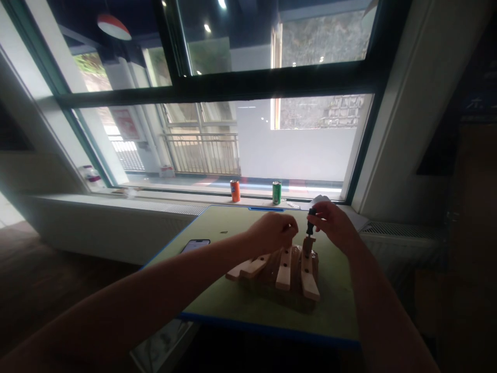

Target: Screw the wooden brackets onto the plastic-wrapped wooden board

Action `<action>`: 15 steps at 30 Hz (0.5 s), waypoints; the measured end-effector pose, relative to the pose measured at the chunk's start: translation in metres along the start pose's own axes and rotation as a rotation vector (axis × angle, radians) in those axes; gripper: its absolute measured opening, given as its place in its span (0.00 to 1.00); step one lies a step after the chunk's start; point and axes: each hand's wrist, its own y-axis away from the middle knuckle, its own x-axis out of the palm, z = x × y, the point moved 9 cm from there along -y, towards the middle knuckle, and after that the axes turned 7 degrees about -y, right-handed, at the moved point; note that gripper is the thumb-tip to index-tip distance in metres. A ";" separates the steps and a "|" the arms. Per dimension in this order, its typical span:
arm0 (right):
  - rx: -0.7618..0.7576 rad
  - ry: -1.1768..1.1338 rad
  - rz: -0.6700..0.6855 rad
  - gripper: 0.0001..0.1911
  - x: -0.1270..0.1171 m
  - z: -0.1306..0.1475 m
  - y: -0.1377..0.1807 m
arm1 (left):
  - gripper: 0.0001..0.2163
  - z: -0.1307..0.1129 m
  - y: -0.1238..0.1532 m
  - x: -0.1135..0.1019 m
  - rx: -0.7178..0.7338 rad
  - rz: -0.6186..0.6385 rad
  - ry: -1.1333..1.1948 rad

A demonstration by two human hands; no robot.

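Note:
My right hand [334,220] grips the black handle of a screwdriver [311,221], held nearly upright with its shaft pointing down. The screwdriver's lower end meets a brown piece [308,245] at the top of the rightmost pale wooden piece [309,284], which has dark holes in it. Beside it, my left hand [272,231] is closed, fingertips pinched together above a second wooden piece [284,274]; whatever they hold is too small to make out. Further left, another wooden piece [254,267] lies partly under my left arm. Shiny brown material [296,257] shows between the pieces.
The green table [334,311] has a blue edge and stands against a window sill. On it lie a phone [196,245] and a small flat object [223,232]. An orange can [235,191] and a green can [276,192] stand on the sill.

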 end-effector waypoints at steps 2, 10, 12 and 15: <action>-0.013 -0.022 0.013 0.23 0.004 0.001 0.000 | 0.15 0.001 -0.007 -0.019 -0.073 -0.162 0.087; -0.083 0.024 0.028 0.16 -0.003 -0.001 -0.002 | 0.22 -0.006 -0.047 -0.039 -0.173 -0.259 -0.116; -0.066 0.022 0.027 0.17 -0.004 -0.004 -0.003 | 0.23 -0.009 -0.052 -0.038 -0.180 -0.234 -0.172; -0.063 0.016 0.000 0.18 -0.005 -0.004 -0.004 | 0.23 -0.012 -0.054 -0.036 -0.173 -0.207 -0.195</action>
